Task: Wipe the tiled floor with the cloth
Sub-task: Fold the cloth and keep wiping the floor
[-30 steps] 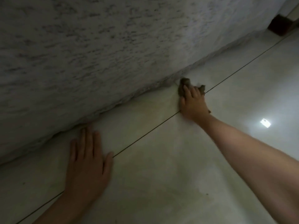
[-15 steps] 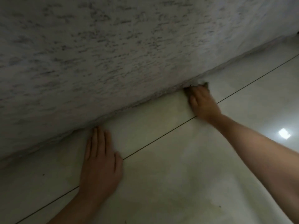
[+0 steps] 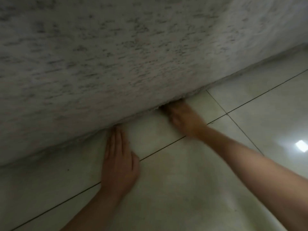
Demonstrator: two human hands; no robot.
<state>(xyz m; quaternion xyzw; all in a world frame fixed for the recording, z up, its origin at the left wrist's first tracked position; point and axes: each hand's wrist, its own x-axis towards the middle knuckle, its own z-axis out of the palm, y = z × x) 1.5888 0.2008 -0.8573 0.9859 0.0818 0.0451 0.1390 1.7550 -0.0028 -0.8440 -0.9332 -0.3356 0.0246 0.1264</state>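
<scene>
At the foot of the wall point(image 3: 133, 55), the right hand point(image 3: 185, 119) lies blurred on the floor point(image 3: 183, 180). A dark scrap of cloth point(image 3: 163, 107) shows at its fingertips, but I cannot tell its grip. The left hand point(image 3: 119, 164) presses flat across a grout line point(image 3: 160, 150), fingers straight, holding nothing.

Tiled floor point(image 3: 191, 189): pale tiles, smooth & glossy, prob. glazed, w/ a bright glare spot point(image 3: 301, 145) bouncing off at right. Grout lines point(image 3: 161, 150) thin, dark, matt. Wall point(image 3: 133, 55) above: matt, rough, grainy plaster-type finish, pale grey w/ dark flecks all over, ragged & crumbly along its bottom edge.
</scene>
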